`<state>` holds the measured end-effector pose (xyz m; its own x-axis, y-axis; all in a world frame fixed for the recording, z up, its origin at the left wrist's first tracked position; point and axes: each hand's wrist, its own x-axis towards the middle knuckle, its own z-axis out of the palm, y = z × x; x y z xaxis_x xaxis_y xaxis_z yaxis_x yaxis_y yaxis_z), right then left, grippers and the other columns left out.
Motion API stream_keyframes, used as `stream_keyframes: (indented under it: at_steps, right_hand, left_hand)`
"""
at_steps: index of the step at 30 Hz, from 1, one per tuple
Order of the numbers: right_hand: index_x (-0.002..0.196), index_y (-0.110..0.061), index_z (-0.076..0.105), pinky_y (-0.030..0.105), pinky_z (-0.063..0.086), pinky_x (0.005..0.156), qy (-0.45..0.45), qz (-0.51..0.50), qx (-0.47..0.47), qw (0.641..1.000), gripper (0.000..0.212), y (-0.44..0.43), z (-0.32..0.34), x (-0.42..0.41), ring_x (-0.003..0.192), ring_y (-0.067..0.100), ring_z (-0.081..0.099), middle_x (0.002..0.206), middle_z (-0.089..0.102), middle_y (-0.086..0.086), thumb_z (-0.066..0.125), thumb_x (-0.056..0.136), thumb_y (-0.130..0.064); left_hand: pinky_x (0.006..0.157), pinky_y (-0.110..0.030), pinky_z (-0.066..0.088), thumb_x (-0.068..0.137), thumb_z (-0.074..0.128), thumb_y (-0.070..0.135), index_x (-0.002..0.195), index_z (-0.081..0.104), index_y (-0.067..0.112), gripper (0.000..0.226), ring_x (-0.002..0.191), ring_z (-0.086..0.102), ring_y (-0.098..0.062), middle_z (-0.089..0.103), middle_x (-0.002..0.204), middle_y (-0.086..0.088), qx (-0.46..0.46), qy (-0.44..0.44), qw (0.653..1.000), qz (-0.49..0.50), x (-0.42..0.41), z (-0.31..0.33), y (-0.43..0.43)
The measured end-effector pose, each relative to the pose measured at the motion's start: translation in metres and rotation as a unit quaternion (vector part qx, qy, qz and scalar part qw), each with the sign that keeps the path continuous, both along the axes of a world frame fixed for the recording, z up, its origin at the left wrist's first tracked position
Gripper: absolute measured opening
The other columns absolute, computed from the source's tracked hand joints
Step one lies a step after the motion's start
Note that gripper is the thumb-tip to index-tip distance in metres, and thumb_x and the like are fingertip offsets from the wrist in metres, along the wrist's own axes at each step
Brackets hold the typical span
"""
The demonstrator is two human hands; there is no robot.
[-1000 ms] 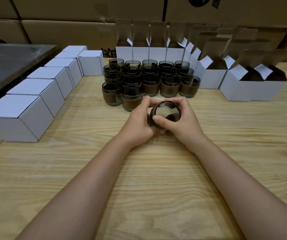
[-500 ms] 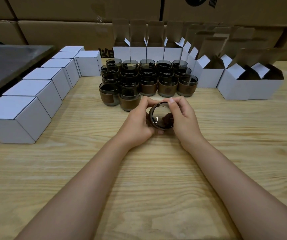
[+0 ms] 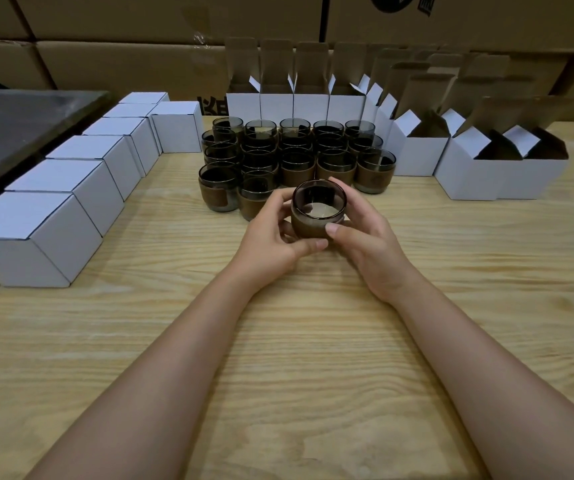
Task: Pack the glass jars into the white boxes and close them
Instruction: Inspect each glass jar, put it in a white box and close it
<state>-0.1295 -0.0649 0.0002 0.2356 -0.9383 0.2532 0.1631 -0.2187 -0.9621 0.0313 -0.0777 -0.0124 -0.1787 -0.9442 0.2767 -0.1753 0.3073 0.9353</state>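
1. Both hands, left hand (image 3: 275,233) and right hand (image 3: 365,237), were wrapped around one glass jar (image 3: 318,211), mouth up.
2. It sat just in front of the jar cluster (image 3: 296,154) on the wooden table (image 3: 278,358).
3. Open white boxes (image 3: 469,168) waited on the right.

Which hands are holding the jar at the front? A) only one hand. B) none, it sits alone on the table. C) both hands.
C: the left hand and the right hand each curl round the jar, one on either side of it.
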Motion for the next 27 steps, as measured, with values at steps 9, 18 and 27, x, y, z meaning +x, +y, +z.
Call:
stream_keyframes:
  at_steps: [9, 18, 27]
  right_hand:
    - [0.114, -0.018, 0.062, 0.034, 0.059, 0.068, -0.060, -0.077, 0.082, 0.992, 0.021, -0.0007, 0.0014, 0.0035, 0.101, 0.038, 0.066, 0.114, 0.066, 0.022, 0.059, 0.093, -0.023]
    - [0.097, -0.017, 0.068, 0.027, 0.056, 0.051, -0.058, -0.095, 0.103, 0.988, 0.036, 0.0005, 0.0050, 0.0070, 0.066, 0.024, 0.071, 0.087, 0.075, 0.011, 0.044, 0.099, -0.043]
    - [0.106, -0.015, 0.066, 0.029, 0.056, 0.047, -0.014, -0.079, 0.125, 0.989, 0.049, -0.0009, 0.0039, 0.0089, 0.060, 0.025, 0.070, 0.083, 0.074, 0.013, 0.036, 0.099, -0.052]
  left_hand:
    - [0.092, -0.036, 0.052, 0.067, 0.080, 0.025, 0.145, 0.037, 0.024, 0.089, 0.113, 0.062, -0.018, 0.062, 0.125, -0.005, -0.014, 0.000, 1.000, -0.026, -0.0002, 0.0046, 0.0053]
    - [0.097, -0.050, 0.048, 0.072, 0.074, 0.042, 0.145, 0.031, 0.040, 0.084, 0.119, 0.056, -0.015, 0.056, 0.129, 0.000, -0.031, -0.027, 0.999, -0.025, -0.0001, 0.0065, 0.0066]
    - [0.099, -0.047, 0.048, 0.072, 0.068, 0.049, 0.123, 0.045, 0.045, 0.056, 0.115, 0.060, -0.013, 0.062, 0.122, 0.005, -0.035, 0.002, 0.999, -0.026, -0.0011, 0.0068, 0.0061]
